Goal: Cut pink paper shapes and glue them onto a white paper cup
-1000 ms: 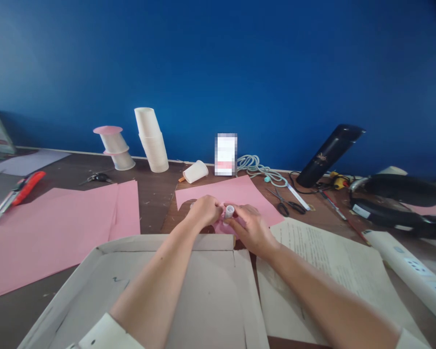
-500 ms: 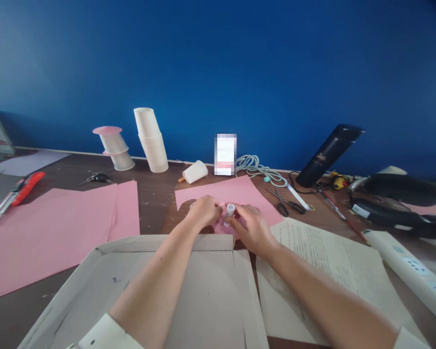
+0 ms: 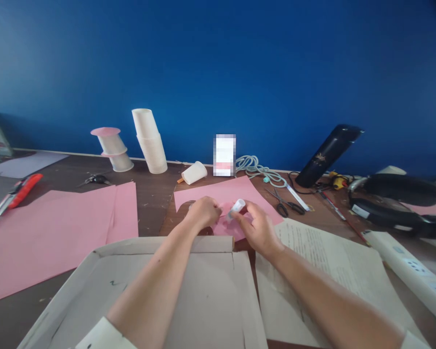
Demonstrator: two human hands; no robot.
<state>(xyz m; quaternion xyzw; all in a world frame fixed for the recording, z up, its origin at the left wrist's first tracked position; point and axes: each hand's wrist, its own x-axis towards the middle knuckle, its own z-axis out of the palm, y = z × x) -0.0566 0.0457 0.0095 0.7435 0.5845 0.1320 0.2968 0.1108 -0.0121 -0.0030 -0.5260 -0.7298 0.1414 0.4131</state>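
Observation:
My right hand [image 3: 259, 228] is closed around a glue stick [image 3: 236, 208], a small white tube held tilted, its upper end leaning right. Beside it, my left hand [image 3: 205, 213] pinches the edge of a small piece of pink paper [image 3: 224, 209]; its fingertips are partly hidden. Both hands are over a larger pink sheet [image 3: 236, 188] with a cut edge, just past the far rim of a shallow cardboard box lid [image 3: 199, 291]. The lower end of the glue stick is close to the small pink piece; I cannot tell whether they touch.
Behind stand stacked paper cups [image 3: 151, 145], a pink-topped cup tower [image 3: 112, 148], a cup on its side [image 3: 195, 172] and a phone [image 3: 224, 155]. Scissors [image 3: 287, 203], printed paper [image 3: 319, 261] and a power strip [image 3: 410, 266] lie right; pink sheets [image 3: 58, 223] and a cutter [image 3: 18, 194] left.
The glue stick has gone from nearly upright to tilted, its upper end moving right and slightly up with my right hand. My left hand stays almost in place.

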